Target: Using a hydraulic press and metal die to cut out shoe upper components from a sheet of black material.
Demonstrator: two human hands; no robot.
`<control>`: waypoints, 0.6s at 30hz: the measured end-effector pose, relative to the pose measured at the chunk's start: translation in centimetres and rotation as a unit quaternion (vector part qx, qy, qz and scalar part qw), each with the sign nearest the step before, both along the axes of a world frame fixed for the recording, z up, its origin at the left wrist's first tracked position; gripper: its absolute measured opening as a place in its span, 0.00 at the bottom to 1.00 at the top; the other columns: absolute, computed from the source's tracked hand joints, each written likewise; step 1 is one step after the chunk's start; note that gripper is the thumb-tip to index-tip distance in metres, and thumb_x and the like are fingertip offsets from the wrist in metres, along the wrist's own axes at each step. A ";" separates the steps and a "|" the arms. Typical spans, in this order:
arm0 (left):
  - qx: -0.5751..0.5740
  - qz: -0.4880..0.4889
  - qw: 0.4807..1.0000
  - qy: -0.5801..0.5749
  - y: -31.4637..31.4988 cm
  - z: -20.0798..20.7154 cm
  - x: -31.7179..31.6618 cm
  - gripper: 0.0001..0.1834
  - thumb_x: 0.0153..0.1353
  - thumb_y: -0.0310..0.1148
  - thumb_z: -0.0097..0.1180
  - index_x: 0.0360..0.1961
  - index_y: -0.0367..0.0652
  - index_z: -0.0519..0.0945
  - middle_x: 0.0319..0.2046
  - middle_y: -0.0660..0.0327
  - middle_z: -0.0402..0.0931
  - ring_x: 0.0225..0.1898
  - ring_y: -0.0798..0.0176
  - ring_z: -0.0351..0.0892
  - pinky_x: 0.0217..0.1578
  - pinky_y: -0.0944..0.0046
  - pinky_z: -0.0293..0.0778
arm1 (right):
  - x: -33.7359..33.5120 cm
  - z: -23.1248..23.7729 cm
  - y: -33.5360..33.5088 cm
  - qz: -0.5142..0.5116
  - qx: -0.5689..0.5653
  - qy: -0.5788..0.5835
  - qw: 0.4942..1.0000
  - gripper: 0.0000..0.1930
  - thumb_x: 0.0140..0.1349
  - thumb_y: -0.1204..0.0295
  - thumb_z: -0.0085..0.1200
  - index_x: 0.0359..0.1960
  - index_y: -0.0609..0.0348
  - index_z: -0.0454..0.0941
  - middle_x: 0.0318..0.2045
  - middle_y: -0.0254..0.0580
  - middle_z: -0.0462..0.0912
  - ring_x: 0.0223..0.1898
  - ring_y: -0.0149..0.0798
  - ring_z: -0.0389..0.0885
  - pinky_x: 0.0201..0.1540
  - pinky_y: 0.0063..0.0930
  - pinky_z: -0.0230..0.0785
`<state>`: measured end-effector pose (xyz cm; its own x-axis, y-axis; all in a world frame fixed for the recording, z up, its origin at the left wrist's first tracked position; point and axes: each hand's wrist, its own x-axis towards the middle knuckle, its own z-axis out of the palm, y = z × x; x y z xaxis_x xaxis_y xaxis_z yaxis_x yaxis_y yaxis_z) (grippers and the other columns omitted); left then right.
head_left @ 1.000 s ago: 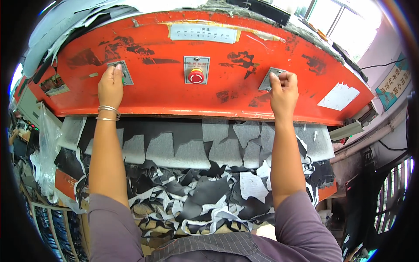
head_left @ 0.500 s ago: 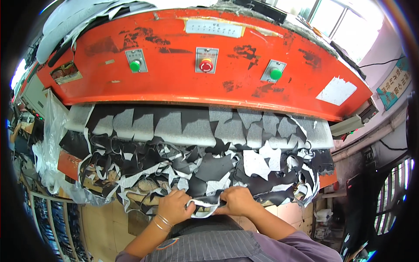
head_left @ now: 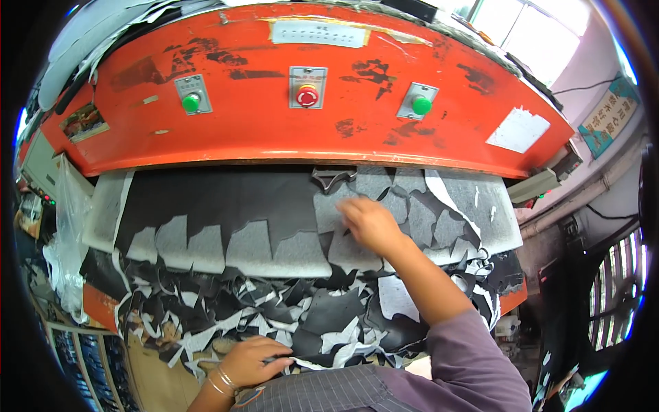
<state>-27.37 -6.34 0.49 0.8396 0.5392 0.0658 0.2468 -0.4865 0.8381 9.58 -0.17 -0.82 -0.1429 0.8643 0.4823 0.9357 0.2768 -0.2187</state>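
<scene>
My left hand is low in the head view, at the near edge of a heap of scraps. Its fingers and thumb close on the end of a white-and-black scrap strip. Over the cutting bed reaches my right hand, its fingers smeared by motion, so their hold cannot be told. Just beyond it, a metal cutting die stands at the back, by the edge of the black sheet material. Shaped cut-outs along the sheet's near and right sides show the pale grey bed.
A red press beam spans the back, with a red stop button between two green buttons. Tangled black and white scraps hang along the bed's front. A clear plastic bag hangs at left, above a rack.
My right hand has left the strip and moved forward over the bed. My left hand has shifted down and left. More of the black sheet shows beneath the beam, and the die has appeared.
</scene>
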 end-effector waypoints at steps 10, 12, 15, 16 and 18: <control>0.042 0.019 0.996 -0.080 8.4 3.5 7.4 0.09 0.52 0.28 0.63 0.35 0.38 0.83 0.34 0.56 0.82 0.39 0.55 0.81 0.42 0.60 0.75 | 5.7 -1.0 9.2 0.152 -0.016 -0.160 0.975 0.06 0.48 0.75 0.50 0.29 0.54 0.77 0.34 0.38 0.74 0.40 0.43 0.74 0.43 0.35 0.66; 0.066 0.016 0.993 -0.100 9.1 2.5 8.9 0.13 0.53 0.30 0.63 0.41 0.37 0.81 0.42 0.54 0.80 0.45 0.53 0.79 0.48 0.60 0.73 | 5.6 0.3 6.1 0.142 -0.002 -0.069 0.987 0.08 0.47 0.78 0.54 0.31 0.56 0.77 0.36 0.40 0.75 0.38 0.46 0.75 0.40 0.36 0.67; 0.084 0.058 0.986 -0.135 9.2 1.3 10.1 0.29 0.54 0.36 0.64 0.56 0.37 0.72 0.56 0.48 0.70 0.56 0.49 0.71 0.57 0.58 0.67 | 1.0 2.9 -0.6 0.106 0.025 0.106 0.988 0.11 0.48 0.81 0.58 0.36 0.59 0.76 0.36 0.44 0.78 0.37 0.50 0.77 0.39 0.36 0.68; 0.082 0.072 0.985 -0.132 8.9 0.9 10.6 0.29 0.54 0.36 0.64 0.56 0.37 0.72 0.56 0.48 0.70 0.56 0.49 0.71 0.57 0.58 0.67 | -0.7 3.4 -2.7 0.096 0.008 0.152 0.984 0.12 0.49 0.81 0.59 0.37 0.59 0.77 0.36 0.44 0.80 0.37 0.50 0.77 0.39 0.36 0.69; 0.050 0.082 0.988 -0.120 8.1 0.4 12.3 0.48 0.54 0.51 0.64 0.66 0.33 0.56 0.64 0.39 0.55 0.66 0.41 0.56 0.65 0.53 0.54 | -3.3 4.2 -6.0 0.125 0.037 0.212 0.969 0.12 0.49 0.80 0.60 0.37 0.60 0.77 0.35 0.44 0.81 0.37 0.49 0.78 0.41 0.38 0.68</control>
<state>-15.09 1.77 0.92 0.6954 0.6472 0.3125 0.1280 -0.5394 0.8323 6.28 -6.19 3.39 -0.1198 0.7892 0.6024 0.6681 0.5129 -0.5391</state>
